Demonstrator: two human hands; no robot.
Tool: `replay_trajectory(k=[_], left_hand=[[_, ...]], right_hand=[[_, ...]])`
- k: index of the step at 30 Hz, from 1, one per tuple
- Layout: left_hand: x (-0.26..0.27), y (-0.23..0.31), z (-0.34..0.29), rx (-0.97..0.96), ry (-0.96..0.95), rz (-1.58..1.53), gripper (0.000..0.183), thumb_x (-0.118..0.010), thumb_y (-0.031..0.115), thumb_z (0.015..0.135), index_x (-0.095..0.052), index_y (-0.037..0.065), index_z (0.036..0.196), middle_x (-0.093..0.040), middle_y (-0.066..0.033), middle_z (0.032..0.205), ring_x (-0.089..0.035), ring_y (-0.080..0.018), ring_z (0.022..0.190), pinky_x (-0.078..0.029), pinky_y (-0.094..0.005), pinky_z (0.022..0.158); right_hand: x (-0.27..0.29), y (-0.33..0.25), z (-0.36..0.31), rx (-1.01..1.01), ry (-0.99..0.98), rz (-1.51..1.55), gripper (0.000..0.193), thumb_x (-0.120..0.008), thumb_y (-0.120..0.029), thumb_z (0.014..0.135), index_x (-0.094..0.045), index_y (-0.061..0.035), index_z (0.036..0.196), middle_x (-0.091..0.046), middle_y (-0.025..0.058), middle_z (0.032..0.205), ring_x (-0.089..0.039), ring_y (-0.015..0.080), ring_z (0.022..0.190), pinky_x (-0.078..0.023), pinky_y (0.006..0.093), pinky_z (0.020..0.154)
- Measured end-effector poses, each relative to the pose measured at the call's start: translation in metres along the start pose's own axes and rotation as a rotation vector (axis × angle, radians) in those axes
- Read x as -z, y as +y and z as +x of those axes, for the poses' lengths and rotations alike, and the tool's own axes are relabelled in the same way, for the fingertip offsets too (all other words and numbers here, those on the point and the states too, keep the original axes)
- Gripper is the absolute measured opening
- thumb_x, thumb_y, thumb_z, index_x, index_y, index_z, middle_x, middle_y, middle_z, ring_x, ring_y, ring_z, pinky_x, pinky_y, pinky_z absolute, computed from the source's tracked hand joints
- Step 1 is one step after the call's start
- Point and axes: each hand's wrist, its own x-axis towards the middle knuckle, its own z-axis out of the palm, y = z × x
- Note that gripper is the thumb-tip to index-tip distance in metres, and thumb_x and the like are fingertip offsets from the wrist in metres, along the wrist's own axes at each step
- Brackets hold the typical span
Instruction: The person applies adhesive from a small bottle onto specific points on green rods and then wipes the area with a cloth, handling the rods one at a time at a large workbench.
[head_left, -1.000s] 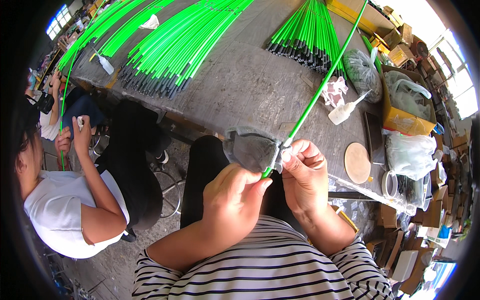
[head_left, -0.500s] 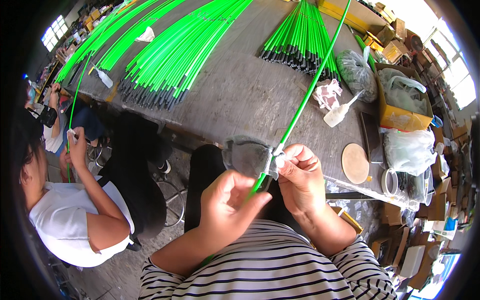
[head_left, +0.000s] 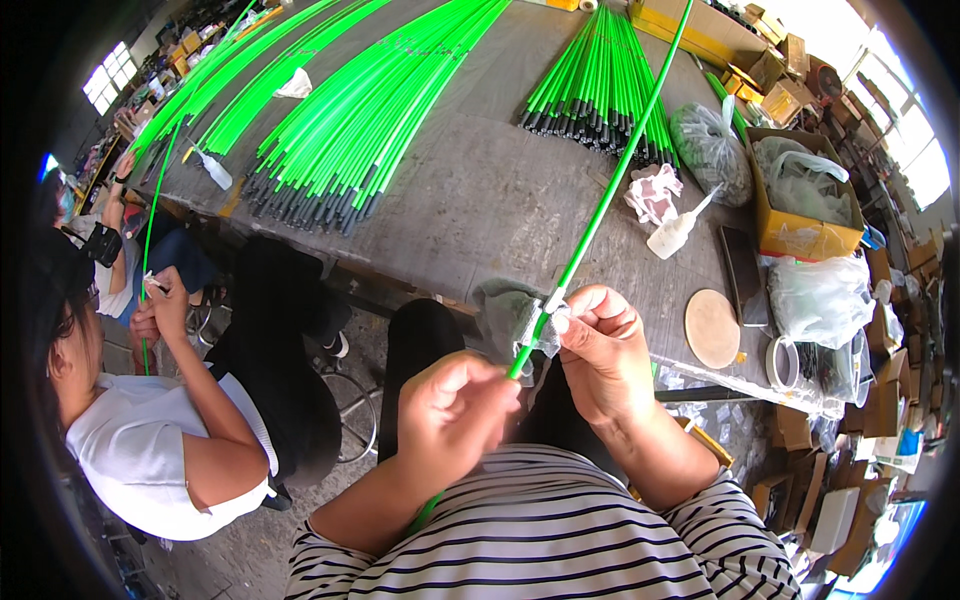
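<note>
A long green rod (head_left: pixel 600 215) slants from the far edge of the view down to my lap. Its lower end reappears beside my left forearm. Around the rod, in front of me, sits a crumpled, translucent greyish wrap (head_left: pixel 508 312), with a small white piece (head_left: pixel 555 298) against the rod; I cannot tell whether it is film or mesh. My right hand (head_left: pixel 612 350) pinches the wrap's right edge between thumb and forefinger, beside the rod. Below the wrap, my left hand (head_left: pixel 455 412) has its fingers curled round the rod, slightly blurred.
Bundles of green rods with black ends (head_left: pixel 320 185) lie on the grey table (head_left: pixel 450 190). To the right are a white squeeze bottle (head_left: pixel 672 235), crumpled cloth (head_left: pixel 655 192), a round tan disc (head_left: pixel 712 328), a tape roll (head_left: pixel 781 363) and a yellow box (head_left: pixel 805 240). A co-worker (head_left: pixel 165 440) sits left, holding another rod.
My left hand has closed from spread fingers to curled ones at the rod. The wrap's loose left part has shrunk and shifted right. My right hand keeps its pinch.
</note>
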Motion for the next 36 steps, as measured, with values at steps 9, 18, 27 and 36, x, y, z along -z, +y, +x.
replay_trajectory(k=[9,18,27,36], left_hand=[[-0.004,-0.012,0.000,-0.108,0.084,-0.090,0.003,-0.056,0.000,0.083,-0.054,-0.002,0.084,-0.055,-0.0033,0.069,-0.049,-0.0058,0.046,-0.034,-0.0195,0.038],[-0.004,-0.012,0.000,0.091,0.107,-0.217,0.011,-0.050,0.009,0.088,-0.055,0.000,0.088,-0.053,-0.0011,0.058,-0.043,-0.0038,0.041,-0.031,-0.0170,0.038],[0.023,-0.009,0.006,0.345,-0.186,-0.591,0.028,-0.047,0.021,0.091,-0.057,-0.005,0.092,-0.046,-0.0017,0.053,-0.039,-0.0072,0.035,-0.031,-0.0207,0.033],[0.027,-0.009,0.010,0.326,-0.166,-0.574,0.028,-0.040,0.018,0.093,-0.054,-0.007,0.090,-0.045,-0.0011,0.058,-0.039,-0.0072,0.037,-0.031,-0.0208,0.031]], right_hand=[[0.001,0.000,0.006,-0.010,-0.014,-0.021,0.011,-0.064,0.004,0.075,-0.058,-0.0007,0.083,-0.063,0.0080,0.078,-0.059,0.0124,0.069,-0.048,0.0235,0.066],[0.000,-0.003,0.009,-0.003,-0.020,-0.074,0.011,-0.064,0.005,0.075,-0.059,-0.0008,0.082,-0.063,0.0078,0.078,-0.059,0.0118,0.070,-0.048,0.0230,0.066],[0.013,-0.013,0.046,0.750,0.185,-1.032,0.011,-0.062,0.009,0.071,-0.059,0.0002,0.078,-0.064,0.0066,0.075,-0.062,0.0111,0.068,-0.049,0.0222,0.065],[0.066,-0.010,0.069,0.827,-0.111,-1.773,0.009,-0.066,-0.008,0.069,-0.065,-0.0057,0.078,-0.058,0.0124,0.093,-0.057,0.0305,0.083,-0.046,0.0375,0.072]])
